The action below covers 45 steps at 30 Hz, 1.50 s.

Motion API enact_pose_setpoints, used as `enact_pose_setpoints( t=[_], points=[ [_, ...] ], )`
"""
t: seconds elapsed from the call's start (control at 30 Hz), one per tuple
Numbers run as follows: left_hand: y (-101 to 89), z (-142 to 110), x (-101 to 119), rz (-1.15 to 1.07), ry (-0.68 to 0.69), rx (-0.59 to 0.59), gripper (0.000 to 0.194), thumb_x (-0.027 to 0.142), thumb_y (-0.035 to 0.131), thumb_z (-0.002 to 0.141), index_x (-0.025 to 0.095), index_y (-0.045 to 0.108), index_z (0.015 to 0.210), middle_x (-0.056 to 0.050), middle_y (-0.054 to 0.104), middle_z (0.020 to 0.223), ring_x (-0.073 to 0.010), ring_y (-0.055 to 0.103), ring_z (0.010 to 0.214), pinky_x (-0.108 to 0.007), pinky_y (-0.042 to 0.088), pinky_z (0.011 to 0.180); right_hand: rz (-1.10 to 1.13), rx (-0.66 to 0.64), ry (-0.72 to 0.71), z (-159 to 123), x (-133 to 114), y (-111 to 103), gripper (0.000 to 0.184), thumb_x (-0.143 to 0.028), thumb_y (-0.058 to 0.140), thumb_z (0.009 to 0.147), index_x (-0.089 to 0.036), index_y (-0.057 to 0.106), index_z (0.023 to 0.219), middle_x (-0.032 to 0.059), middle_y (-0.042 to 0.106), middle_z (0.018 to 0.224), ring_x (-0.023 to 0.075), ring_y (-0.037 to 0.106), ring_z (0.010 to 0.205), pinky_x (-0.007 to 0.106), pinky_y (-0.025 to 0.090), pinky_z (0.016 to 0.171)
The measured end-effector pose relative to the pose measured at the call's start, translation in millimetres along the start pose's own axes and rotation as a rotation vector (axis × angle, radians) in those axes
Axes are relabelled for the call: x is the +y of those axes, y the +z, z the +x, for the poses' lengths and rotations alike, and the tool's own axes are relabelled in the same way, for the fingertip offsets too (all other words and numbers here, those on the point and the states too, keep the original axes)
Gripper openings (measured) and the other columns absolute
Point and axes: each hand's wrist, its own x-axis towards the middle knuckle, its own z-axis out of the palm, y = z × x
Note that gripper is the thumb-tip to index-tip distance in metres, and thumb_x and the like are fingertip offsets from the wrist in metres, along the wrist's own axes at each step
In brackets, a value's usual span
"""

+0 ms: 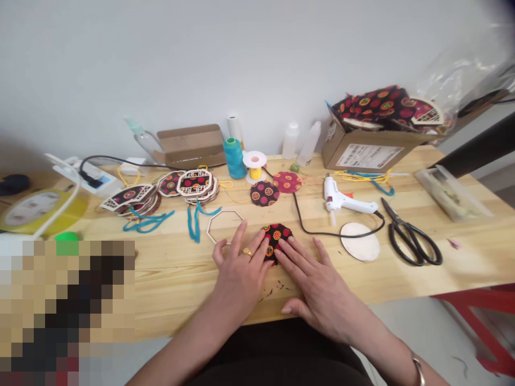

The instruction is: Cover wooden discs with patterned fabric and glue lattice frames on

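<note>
Under my fingertips lies a dark patterned fabric piece (277,234) with red and yellow flower rounds, flat on the wooden table. My left hand (243,268) presses on its left side, fingers stretched out, a gold ring on one finger. From the right, my right hand (311,273) rests its straight fingers on the same piece, thumb apart. A thin octagonal wooden frame (209,228) lies just beyond my left fingers, partly covered by them. Small dark scraps (270,292) are scattered between my hands. Farther back sit a dark fabric round (264,193) and a red one (288,182).
A white glue gun (341,198) with a black cord, a white oval disc (360,242) and black-handled scissors (414,236) lie to the right. Tasselled ornaments (197,185) are stacked at left. Behind stand a teal thread cone (234,159), yellow thread spool (255,172) and cardboard box (364,153).
</note>
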Motion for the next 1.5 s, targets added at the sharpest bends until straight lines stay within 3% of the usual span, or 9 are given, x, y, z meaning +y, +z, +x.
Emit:
enact_pose_setpoints(
  t=[0.17,0.4,0.7,0.93,1.07,1.17,1.23,1.33,1.5],
  points=[
    [-4.9,9,-1,0.011,0.018,0.025,0.037,0.019,0.042,0.094,0.019,0.052,0.129,-0.007,0.051,0.139,-0.0316,0.038,0.133,-0.053,0.028,0.094,-0.044,0.064,0.09,14,3,-5,0.083,-0.065,0.031,0.089,-0.009,0.016,0.148,0.0133,0.016,0.155,0.0279,0.011,0.144,0.057,0.009,0.113],
    [3.0,18,-1,0.048,0.023,-0.123,0.041,0.023,0.044,0.093,0.017,0.048,0.134,-0.008,0.047,0.141,-0.0343,0.027,0.139,-0.064,0.023,0.099,-0.058,0.08,0.13,33,9,8,0.082,-0.067,0.026,0.089,-0.01,0.023,0.147,0.0127,0.025,0.153,0.0291,0.016,0.142,0.06,0.007,0.112],
    [7.6,14,-7,0.072,0.043,-0.146,0.041,0.029,0.038,0.096,0.021,0.047,0.135,-0.006,0.046,0.142,-0.0327,0.022,0.14,-0.07,0.008,0.104,-0.058,0.036,0.154,33,9,12,0.083,-0.065,0.033,0.088,-0.008,0.024,0.147,0.0136,0.022,0.153,0.0315,0.018,0.141,0.059,0.007,0.111],
    [12.1,11,-6,0.085,0.047,-0.064,0.039,0.027,0.04,0.095,0.022,0.05,0.132,-0.005,0.049,0.14,-0.0345,0.027,0.138,-0.068,0.012,0.103,-0.066,0.131,0.11,31,10,15,0.084,-0.066,0.034,0.087,-0.006,0.025,0.146,0.0166,0.027,0.151,0.0326,0.021,0.14,0.059,0.003,0.11],
    [10.3,11,-7,0.061,0.06,0.077,0.037,0.021,0.042,0.094,0.018,0.051,0.129,-0.009,0.053,0.137,-0.0354,0.037,0.133,-0.062,0.022,0.1,-0.043,0.331,0.035,25,12,10,0.076,-0.052,0.046,0.089,-0.002,0.026,0.143,0.0227,0.034,0.147,0.0346,0.026,0.138,0.06,0.01,0.108],
    [4.8,13,-10,-0.016,0.082,0.275,0.031,0.014,0.044,0.091,0.013,0.054,0.121,-0.013,0.063,0.123,-0.0333,0.049,0.122,-0.053,0.032,0.095,0.099,0.609,-0.032,20,14,7,0.045,-0.014,0.044,0.089,-0.004,0.04,0.133,0.0212,0.053,0.13,0.0282,0.043,0.125,0.052,0.03,0.102],
    [1.3,14,-12,-0.092,0.132,0.385,0.024,0.009,0.046,0.089,0.013,0.057,0.11,-0.012,0.07,0.104,-0.0282,0.058,0.106,-0.045,0.04,0.089,0.206,0.741,-0.084,19,14,7,0.035,0.002,0.038,0.082,-0.011,0.054,0.11,0.0148,0.065,0.105,0.0224,0.056,0.099,0.042,0.041,0.085],
    [-0.3,12,-12,-0.17,0.175,0.41,0.016,0.006,0.044,0.088,0.015,0.057,0.091,-0.006,0.065,0.074,-0.0197,0.061,0.072,-0.032,0.046,0.069,0.228,0.752,-0.143,19,13,12,0.028,0.006,0.036,0.075,-0.019,0.046,0.067,0.0026,0.054,0.063,0.0145,0.043,0.059,0.03,0.033,0.058],
    [1.9,5,-11,-0.164,0.17,0.36,0.017,0.009,0.038,0.09,0.018,0.052,0.086,0.001,0.06,0.058,-0.0139,0.055,0.047,-0.025,0.039,0.047,0.162,0.71,-0.071,21,10,19,0.028,0.004,0.035,0.072,-0.02,0.034,0.058,-0.0006,0.04,0.054,0.0138,0.031,0.053,0.029,0.022,0.052]
  ],
)
